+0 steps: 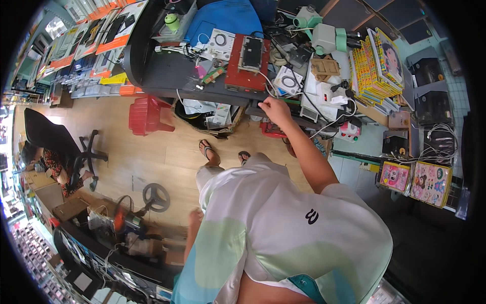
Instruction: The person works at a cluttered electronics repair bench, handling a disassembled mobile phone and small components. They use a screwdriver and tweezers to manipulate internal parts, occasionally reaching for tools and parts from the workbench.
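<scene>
My right hand (pixel 275 111) is at the front edge of the dark workbench (pixel 169 76), with its fingers curled closed. What they grip there, if anything, is too small to make out. Just beyond stands a red box-shaped device (pixel 244 80) with a dark rectangular plate (pixel 251 53) on top. A white cable (pixel 267 81) runs down beside it, near a small white box (pixel 288 81). My left hand (pixel 195 217) hangs low by my side, partly hidden by my shirt, and its fingers do not show clearly.
A pale green microscope (pixel 324 39) and stacked yellow books (pixel 372 68) occupy the bench's right. A red stool (pixel 147 116) and a carton of odds and ends (pixel 220 119) stand below its front. Farther left, a person (pixel 58 172) is beside a black office chair (pixel 50 137).
</scene>
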Demonstrator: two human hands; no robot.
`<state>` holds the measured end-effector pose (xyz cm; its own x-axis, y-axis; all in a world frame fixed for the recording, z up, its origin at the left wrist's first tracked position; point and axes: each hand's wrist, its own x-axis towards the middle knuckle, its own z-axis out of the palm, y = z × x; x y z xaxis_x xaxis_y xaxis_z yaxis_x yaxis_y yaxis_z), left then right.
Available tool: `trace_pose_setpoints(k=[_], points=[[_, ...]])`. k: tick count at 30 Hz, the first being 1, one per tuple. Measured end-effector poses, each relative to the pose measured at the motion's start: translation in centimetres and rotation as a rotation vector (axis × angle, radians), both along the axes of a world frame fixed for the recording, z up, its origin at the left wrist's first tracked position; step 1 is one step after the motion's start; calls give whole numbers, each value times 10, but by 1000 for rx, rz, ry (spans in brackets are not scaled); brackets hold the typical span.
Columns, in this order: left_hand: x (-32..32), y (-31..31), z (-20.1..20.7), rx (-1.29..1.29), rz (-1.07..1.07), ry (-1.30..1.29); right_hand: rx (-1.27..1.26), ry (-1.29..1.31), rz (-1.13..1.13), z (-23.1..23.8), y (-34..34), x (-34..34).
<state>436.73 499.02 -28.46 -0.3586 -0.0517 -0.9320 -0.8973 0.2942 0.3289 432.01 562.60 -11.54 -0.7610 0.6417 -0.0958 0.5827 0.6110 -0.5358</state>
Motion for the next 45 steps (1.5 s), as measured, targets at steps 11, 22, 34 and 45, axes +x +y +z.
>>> trace_pose_setpoints(k=[11, 22, 34, 45], points=[[-352, 53, 51, 71, -74, 431, 514, -211, -16, -23, -3, -57], [-249, 54, -13, 48, -436, -11, 379, 6, -70, -17, -10, -56], [-234, 99, 12, -15, -135, -38, 398, -37, -261, 84, 37, -136], [-206, 150, 42, 13, -90, 119, 302, -255, -214, 93, 39, -172]])
